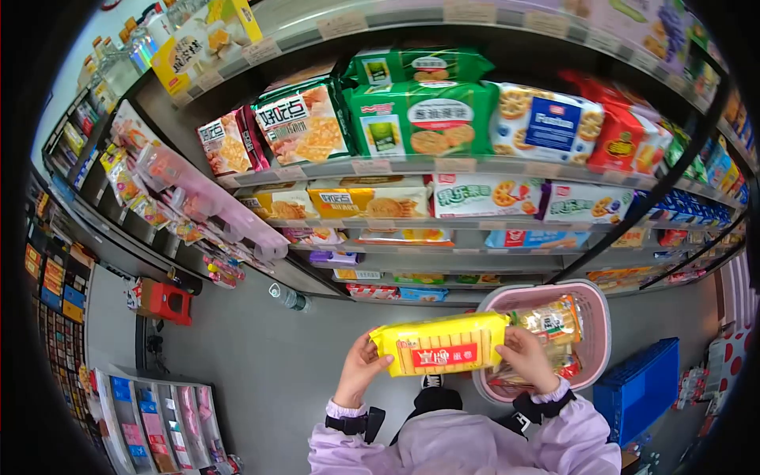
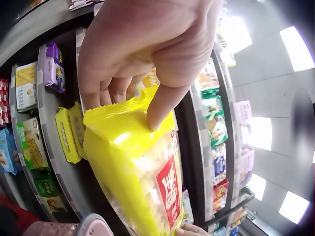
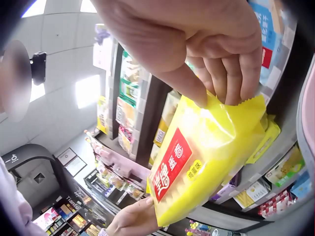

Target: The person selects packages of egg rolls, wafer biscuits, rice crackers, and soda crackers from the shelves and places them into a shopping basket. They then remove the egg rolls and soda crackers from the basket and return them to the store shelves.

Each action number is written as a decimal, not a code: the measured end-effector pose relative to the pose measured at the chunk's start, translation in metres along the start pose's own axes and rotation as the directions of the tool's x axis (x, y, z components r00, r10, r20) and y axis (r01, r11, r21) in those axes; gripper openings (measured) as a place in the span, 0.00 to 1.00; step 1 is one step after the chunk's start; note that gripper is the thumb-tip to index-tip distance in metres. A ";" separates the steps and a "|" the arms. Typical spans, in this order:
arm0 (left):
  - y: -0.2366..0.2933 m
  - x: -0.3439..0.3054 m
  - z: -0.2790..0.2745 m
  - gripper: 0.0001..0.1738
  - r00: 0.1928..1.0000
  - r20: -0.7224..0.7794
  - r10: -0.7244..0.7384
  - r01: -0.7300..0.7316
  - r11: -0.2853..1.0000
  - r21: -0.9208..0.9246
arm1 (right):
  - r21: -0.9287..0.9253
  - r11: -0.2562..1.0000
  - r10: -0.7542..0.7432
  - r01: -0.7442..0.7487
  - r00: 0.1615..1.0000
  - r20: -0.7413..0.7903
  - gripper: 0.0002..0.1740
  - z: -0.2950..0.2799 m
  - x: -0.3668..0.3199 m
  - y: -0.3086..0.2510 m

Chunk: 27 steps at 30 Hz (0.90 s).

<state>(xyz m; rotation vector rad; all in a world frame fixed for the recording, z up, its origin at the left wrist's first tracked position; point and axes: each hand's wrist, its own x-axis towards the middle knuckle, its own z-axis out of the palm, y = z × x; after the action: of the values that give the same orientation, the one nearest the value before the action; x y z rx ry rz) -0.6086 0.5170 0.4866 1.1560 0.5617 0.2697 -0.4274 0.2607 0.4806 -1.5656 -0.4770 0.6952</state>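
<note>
A yellow packet of egg rolls (image 1: 439, 344) with a red label is stretched between both hands in front of the body. My left hand (image 1: 364, 368) pinches its left end, thumb on the printed face. My right hand (image 1: 529, 360) grips the opposite end the same way. In the left wrist view the thumb of the left hand (image 2: 147, 49) presses the crimped yellow end of the packet (image 2: 123, 152). From the right wrist, the right hand (image 3: 206, 39) shows its thumb and curled fingers at the packet's top seal (image 3: 211, 142).
A pink basket (image 1: 603, 340) holding several wrapped snacks stands on the floor at the right, partly under the right hand. Beside it is a blue crate (image 1: 637, 392). Shelves (image 1: 380, 166) of biscuit packs rise ahead. A clear bottle (image 1: 289, 298) lies near the shelf foot.
</note>
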 end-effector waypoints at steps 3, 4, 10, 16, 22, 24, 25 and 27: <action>-0.008 0.057 -0.042 0.28 1.000 0.017 0.003 -0.004 0.998 0.070 | -0.049 0.999 0.000 -0.001 1.000 -0.011 0.14 0.028 0.068 0.023; -0.016 0.078 -0.053 0.27 1.000 0.016 0.003 -0.004 0.998 0.070 | -0.100 0.995 -0.007 0.006 1.000 -0.009 0.14 0.035 0.089 0.036; -0.071 0.180 -0.100 0.24 1.000 -0.010 0.010 -0.009 0.992 0.123 | 0.045 0.951 0.306 -0.306 0.952 0.015 0.19 0.057 0.186 0.131; -0.121 0.270 -0.124 0.23 0.989 -0.057 0.134 -0.097 0.898 0.429 | 0.299 0.909 0.320 -0.292 0.946 -0.051 0.19 0.070 0.239 0.165; -0.124 0.313 -0.124 0.15 0.978 -0.153 0.139 -0.047 0.869 0.492 | 0.193 0.963 0.234 -0.189 0.940 -0.248 0.17 0.074 0.279 0.209; -0.143 0.328 -0.130 0.11 0.952 -0.154 0.266 -0.148 0.835 0.530 | 0.173 0.980 0.152 -0.102 0.940 -0.307 0.16 0.080 0.286 0.216; -0.145 0.333 -0.128 0.11 0.918 -0.144 0.370 -0.238 0.802 0.548 | 0.129 0.975 0.209 -0.181 0.944 -0.253 0.21 0.080 0.288 0.214; -0.147 0.342 -0.125 0.11 0.864 -0.139 0.484 -0.317 0.738 0.596 | 0.123 0.974 0.219 -0.191 0.933 -0.285 0.22 0.087 0.290 0.212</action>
<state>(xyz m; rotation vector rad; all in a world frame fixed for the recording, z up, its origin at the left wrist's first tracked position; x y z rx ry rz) -0.4048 0.7217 0.2206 1.8381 0.6597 0.6970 -0.2959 0.4931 0.2249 -1.6116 -0.0554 0.6156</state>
